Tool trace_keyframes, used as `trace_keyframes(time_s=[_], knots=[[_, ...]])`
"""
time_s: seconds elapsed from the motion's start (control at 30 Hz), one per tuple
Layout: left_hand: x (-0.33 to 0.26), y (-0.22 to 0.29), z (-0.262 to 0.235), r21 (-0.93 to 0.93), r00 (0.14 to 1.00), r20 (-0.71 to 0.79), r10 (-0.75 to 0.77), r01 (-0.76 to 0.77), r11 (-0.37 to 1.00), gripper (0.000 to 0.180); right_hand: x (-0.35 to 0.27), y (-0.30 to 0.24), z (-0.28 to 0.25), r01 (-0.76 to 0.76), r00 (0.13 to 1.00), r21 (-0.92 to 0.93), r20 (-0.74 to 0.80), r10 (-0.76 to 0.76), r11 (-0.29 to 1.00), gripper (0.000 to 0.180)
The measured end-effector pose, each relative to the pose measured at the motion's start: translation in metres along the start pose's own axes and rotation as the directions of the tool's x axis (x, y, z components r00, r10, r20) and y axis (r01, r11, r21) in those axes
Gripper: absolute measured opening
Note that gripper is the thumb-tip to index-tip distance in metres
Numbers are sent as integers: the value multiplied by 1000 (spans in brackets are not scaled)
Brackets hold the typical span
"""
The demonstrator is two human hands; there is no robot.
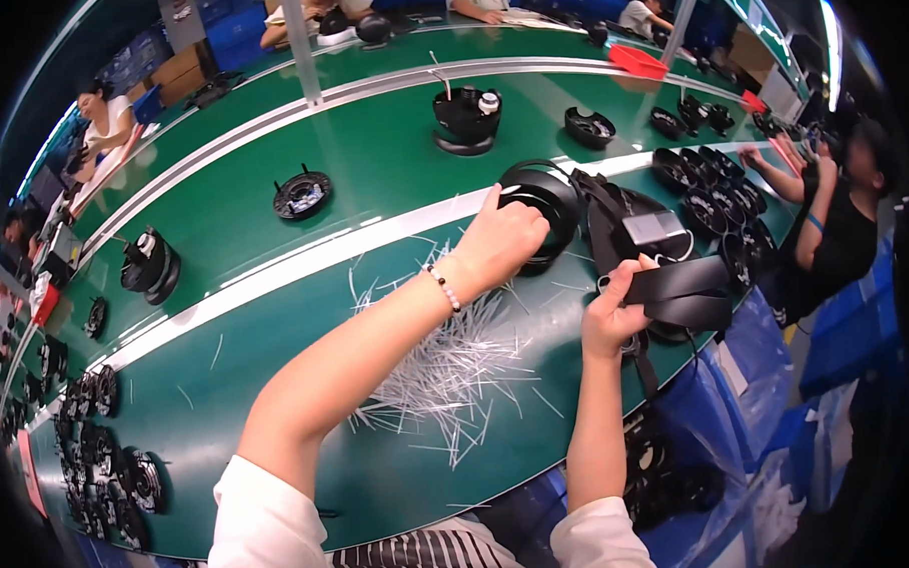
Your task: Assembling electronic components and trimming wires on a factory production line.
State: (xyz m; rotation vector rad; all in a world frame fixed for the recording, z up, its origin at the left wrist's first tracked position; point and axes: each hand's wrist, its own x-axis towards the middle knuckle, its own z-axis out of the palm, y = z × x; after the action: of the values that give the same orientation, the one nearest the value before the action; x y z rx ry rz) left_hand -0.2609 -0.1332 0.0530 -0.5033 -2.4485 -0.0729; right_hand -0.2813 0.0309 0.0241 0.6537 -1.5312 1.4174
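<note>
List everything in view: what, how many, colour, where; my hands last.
workbench: one, green, in front
strip pile: uncountable, white, on the workbench
grey box: one, silver-grey, among black straps, right
ring-shaped parts: several, black, left of the straps
flat flaps: two visible, black, over the workbench's right
round parts: many, black, clustered at both workbench ends
far surface: one, green, beyond a silver rail
tall assemblies: at least two, black, far surface
trays: several, red, back and far left
other people: at least five, white or black tops, beyond and right
blue plastic: several pieces, blue, lower right
left hand: one, bare, at the ring-shaped parts
right hand: one, bare, holding the flat flaps
</note>
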Motion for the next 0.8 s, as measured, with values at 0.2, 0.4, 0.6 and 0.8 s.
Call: trace_keyframes(time_s=[0.2, 0.4, 0.6, 0.8], knots=[[2, 3, 24, 141, 967, 255, -11, -26, 990, 8, 0, 1, -6, -44, 999, 20, 32, 43, 999, 18], [3, 5, 13, -47, 973, 217, -83, 95, 994, 17, 0, -4, -6, -103, 995, 72, 9, 102, 992, 17], [47, 40, 11, -303, 807, 81, -585, 579, 757, 41, -3, -2, -2, -46, 999, -5, 19, 46, 999, 18], [52, 27, 30, -821, 665, 263, -699, 535, 199, 19, -4, 11, -9, 8, 1000, -90, -5, -9, 996, 19]])
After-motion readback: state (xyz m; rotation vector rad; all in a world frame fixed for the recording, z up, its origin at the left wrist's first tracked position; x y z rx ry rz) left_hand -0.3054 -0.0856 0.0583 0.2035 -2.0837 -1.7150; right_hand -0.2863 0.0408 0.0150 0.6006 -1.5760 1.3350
